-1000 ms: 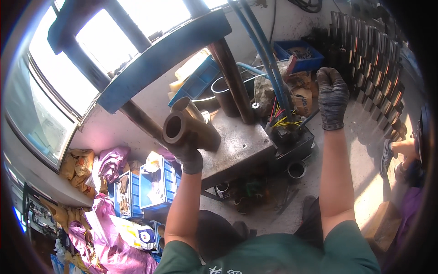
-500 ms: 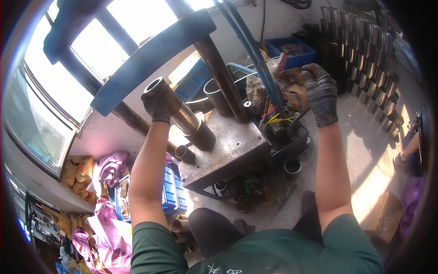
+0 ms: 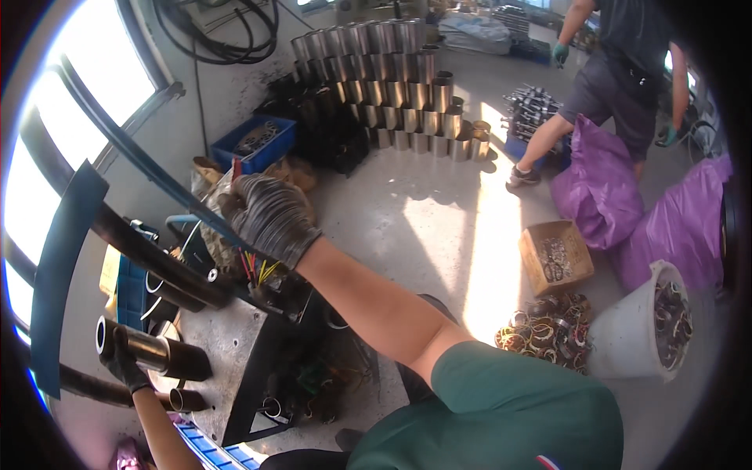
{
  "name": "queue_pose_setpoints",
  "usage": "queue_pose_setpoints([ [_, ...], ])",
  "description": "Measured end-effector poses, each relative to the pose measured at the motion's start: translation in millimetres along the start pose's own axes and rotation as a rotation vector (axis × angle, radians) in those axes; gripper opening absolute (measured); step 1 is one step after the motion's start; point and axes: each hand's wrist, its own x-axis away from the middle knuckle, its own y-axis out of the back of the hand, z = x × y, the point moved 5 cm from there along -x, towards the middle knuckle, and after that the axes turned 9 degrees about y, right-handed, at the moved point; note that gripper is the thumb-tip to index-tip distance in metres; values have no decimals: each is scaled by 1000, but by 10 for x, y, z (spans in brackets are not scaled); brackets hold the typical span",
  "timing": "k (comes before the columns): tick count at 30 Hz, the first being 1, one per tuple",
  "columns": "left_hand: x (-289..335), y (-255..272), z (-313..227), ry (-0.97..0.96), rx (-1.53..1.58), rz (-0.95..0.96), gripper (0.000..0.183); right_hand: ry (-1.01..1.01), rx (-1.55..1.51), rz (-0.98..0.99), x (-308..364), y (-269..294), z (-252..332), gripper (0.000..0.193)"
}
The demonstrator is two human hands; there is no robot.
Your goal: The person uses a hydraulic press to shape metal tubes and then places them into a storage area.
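My left hand (image 3: 125, 366), in a dark glove, is wrapped around the upper part of a thick metal cylinder (image 3: 155, 349) on the steel press table (image 3: 227, 338). A short ring-like tube (image 3: 186, 400) stands beside it. My right hand (image 3: 270, 218), in a grey striped glove, is closed beside the blue hoses (image 3: 205, 215), just below a red-tipped piece (image 3: 236, 168). What its curled fingers hold is hidden. Red and yellow wires (image 3: 258, 269) show below the right hand.
A blue press plate (image 3: 66, 274) and dark columns (image 3: 149, 254) rise at left. Metal tubes (image 3: 407, 94) stand stacked behind. At right are a person (image 3: 615, 86), purple sacks (image 3: 599, 188), a box of rings (image 3: 554, 254), loose coiled parts (image 3: 548, 329) and a white bucket (image 3: 630, 333).
The view has swung right, bringing the other person, purple sacks and bucket into full sight. My left hand stays on the cylinder; my right hand remains closed near the red-tipped piece.
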Motion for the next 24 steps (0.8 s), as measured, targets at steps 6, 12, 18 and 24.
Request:
queue_pose_setpoints([
  [6,458,391,543,-123,-387,-162,50,-41,-185,149,-24,167,-11,54],
  [12,1904,480,1404,513,-802,-185,50,-65,-2,413,25,176,-30,64],
  [18,2130,281,1569,713,-335,-268,43,-64,-51,481,83,252,-37,46],
  [24,1690,530,941,562,382,-390,37,-11,133,597,127,189,-88,27],
])
